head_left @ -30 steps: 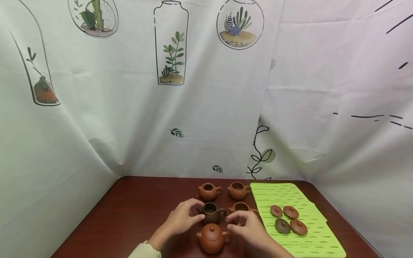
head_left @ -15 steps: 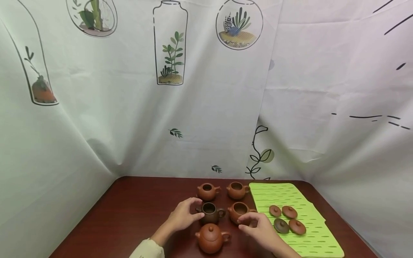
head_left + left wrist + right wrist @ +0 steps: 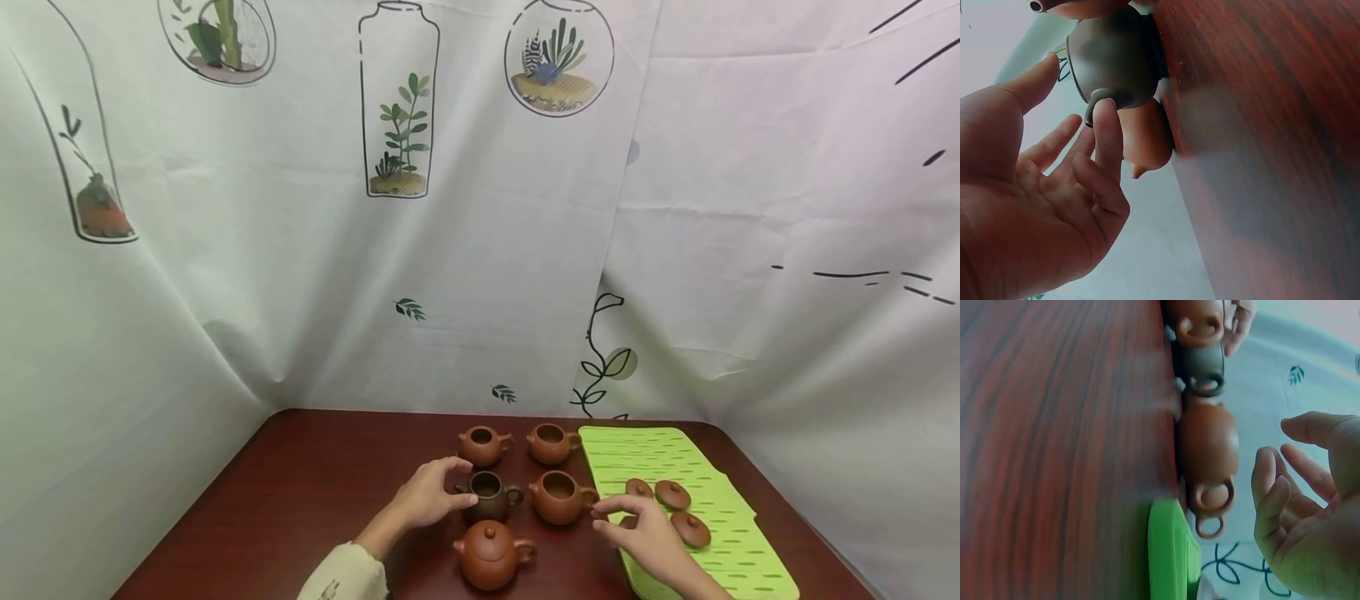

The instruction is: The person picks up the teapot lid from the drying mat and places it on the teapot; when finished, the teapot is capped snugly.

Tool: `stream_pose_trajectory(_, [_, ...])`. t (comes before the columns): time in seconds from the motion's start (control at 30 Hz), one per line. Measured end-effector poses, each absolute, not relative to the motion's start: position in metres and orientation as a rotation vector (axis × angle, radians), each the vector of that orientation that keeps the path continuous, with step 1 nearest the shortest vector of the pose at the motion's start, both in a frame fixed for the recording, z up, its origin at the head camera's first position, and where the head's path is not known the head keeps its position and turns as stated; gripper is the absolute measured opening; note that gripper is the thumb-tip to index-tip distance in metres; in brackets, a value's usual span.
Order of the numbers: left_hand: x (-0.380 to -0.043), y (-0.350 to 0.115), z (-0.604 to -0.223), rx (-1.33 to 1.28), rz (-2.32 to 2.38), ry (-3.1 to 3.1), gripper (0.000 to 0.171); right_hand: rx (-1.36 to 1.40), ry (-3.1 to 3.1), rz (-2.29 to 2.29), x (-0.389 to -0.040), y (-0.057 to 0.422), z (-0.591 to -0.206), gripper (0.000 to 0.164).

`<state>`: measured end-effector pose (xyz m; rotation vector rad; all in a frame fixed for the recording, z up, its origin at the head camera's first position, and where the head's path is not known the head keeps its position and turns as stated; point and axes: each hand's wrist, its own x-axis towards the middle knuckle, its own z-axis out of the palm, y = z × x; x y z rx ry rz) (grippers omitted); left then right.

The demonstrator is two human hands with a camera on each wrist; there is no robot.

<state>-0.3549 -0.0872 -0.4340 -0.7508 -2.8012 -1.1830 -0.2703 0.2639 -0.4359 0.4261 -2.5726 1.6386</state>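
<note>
My left hand (image 3: pixel 432 493) is beside a dark brown lidless teapot (image 3: pixel 489 504), thumb and fingers spread. In the left wrist view one fingertip (image 3: pixel 1106 106) is right at the teapot's short spout (image 3: pixel 1090 114). My right hand (image 3: pixel 637 533) hovers at the left edge of a green mat (image 3: pixel 738 542), its fingers loosely bent with nothing between them. Reddish-brown lids (image 3: pixel 692 530) lie on that mat, and the right hand mostly hides a dark lid there. Nearest me stands a reddish teapot (image 3: pixel 491 557) with its lid on.
A lidless reddish teapot (image 3: pixel 558 500) stands right of the dark one. Behind are two more lidless teapots, one at the left (image 3: pixel 482 448) and one at the right (image 3: pixel 550 446). A printed white cloth (image 3: pixel 480 250) hangs around the dark red table (image 3: pixel 300 500).
My right hand has moved right, from beside the dark teapot's handle past the reddish teapot to the mat's lids. The left hand stays nearly in place by the dark teapot.
</note>
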Motion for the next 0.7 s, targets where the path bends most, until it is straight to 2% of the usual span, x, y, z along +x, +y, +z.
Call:
stream_pose_trajectory(0.23, [-0.359,-0.086,-0.433,-0.767,-1.158,-2.833,0.054,0.322,-2.576,1.563,-0.269,0.282,-0.437,0.030])
stream_pose_trajectory(0.6, [-0.361,-0.084,-0.433,-0.819,-1.148,-2.860,0.048,0.184,-2.642,1.563,-0.271,0.311,-0.444,0.032])
stream_pose_trajectory(0.7, [-0.361,-0.083,-0.433,-0.803,-1.150,-2.867,0.052,0.140,-2.637,1.548,-0.270,0.313,-0.444,0.032])
